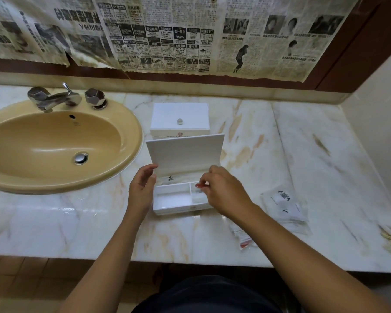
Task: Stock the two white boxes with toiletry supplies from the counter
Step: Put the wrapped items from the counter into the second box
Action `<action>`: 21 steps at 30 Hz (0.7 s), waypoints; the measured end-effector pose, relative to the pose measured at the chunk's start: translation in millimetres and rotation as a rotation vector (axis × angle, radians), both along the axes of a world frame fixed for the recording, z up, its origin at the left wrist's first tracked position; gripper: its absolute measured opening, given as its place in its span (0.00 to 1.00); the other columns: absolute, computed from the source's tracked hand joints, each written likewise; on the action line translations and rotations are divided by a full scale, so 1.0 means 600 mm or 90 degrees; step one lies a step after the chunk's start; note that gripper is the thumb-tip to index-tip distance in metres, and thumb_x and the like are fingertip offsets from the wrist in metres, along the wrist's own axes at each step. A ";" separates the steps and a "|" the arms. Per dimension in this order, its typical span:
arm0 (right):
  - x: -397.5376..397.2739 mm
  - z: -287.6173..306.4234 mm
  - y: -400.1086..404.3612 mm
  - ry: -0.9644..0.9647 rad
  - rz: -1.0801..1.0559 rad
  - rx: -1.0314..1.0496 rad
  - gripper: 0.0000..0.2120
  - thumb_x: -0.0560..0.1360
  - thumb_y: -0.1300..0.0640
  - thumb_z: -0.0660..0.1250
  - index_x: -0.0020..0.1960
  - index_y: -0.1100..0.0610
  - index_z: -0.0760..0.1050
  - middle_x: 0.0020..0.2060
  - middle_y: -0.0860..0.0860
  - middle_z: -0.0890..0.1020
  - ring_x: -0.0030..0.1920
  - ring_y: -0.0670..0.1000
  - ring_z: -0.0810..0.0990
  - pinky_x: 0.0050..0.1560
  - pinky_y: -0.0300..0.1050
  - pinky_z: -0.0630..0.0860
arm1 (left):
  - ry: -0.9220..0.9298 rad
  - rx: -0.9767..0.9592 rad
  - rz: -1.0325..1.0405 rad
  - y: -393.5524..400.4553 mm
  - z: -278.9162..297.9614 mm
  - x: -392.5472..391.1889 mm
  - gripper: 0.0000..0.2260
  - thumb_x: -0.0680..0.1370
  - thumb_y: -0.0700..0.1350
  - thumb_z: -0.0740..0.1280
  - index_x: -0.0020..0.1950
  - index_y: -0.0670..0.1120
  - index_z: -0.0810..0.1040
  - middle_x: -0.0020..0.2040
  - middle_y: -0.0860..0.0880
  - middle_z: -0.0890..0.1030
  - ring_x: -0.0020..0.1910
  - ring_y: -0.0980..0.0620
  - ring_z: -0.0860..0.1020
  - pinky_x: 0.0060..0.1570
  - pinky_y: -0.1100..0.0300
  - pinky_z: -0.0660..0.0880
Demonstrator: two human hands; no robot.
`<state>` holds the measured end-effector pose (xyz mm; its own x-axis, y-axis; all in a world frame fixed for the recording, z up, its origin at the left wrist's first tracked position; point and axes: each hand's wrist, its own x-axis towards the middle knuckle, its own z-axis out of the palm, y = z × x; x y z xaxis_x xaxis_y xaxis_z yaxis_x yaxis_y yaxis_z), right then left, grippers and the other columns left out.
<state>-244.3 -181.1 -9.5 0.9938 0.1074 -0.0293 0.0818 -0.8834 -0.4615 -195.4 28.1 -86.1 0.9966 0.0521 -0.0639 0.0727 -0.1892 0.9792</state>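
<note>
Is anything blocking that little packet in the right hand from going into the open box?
Nothing visible does. The open box's lid stands up at the back, and the right hand holds the small packet directly over the right compartment.

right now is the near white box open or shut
Open. The near white box has its lid standing upright at the back, so its divided compartments show. The far white box behind it is shut.
</note>
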 end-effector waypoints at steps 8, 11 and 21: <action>0.002 -0.030 0.010 0.111 0.003 -0.082 0.07 0.77 0.61 0.64 0.52 0.60 0.80 0.47 0.55 0.81 0.48 0.55 0.80 0.47 0.44 0.74 | 0.006 -0.005 0.001 0.000 0.002 -0.001 0.11 0.82 0.37 0.61 0.60 0.49 0.77 0.59 0.50 0.78 0.60 0.57 0.75 0.54 0.77 0.69; 0.001 -0.033 0.012 0.117 -0.011 -0.050 0.09 0.78 0.57 0.62 0.50 0.59 0.80 0.46 0.55 0.82 0.47 0.56 0.80 0.46 0.45 0.75 | 0.007 -0.002 0.001 0.001 0.001 0.000 0.11 0.82 0.38 0.61 0.60 0.49 0.77 0.59 0.51 0.78 0.59 0.58 0.75 0.53 0.78 0.69; 0.000 -0.030 0.000 0.115 -0.016 0.062 0.11 0.79 0.53 0.61 0.52 0.55 0.80 0.48 0.51 0.83 0.48 0.52 0.79 0.48 0.46 0.76 | -0.003 0.008 -0.005 0.002 -0.003 0.001 0.11 0.82 0.37 0.61 0.59 0.49 0.77 0.56 0.56 0.78 0.55 0.71 0.75 0.53 0.78 0.68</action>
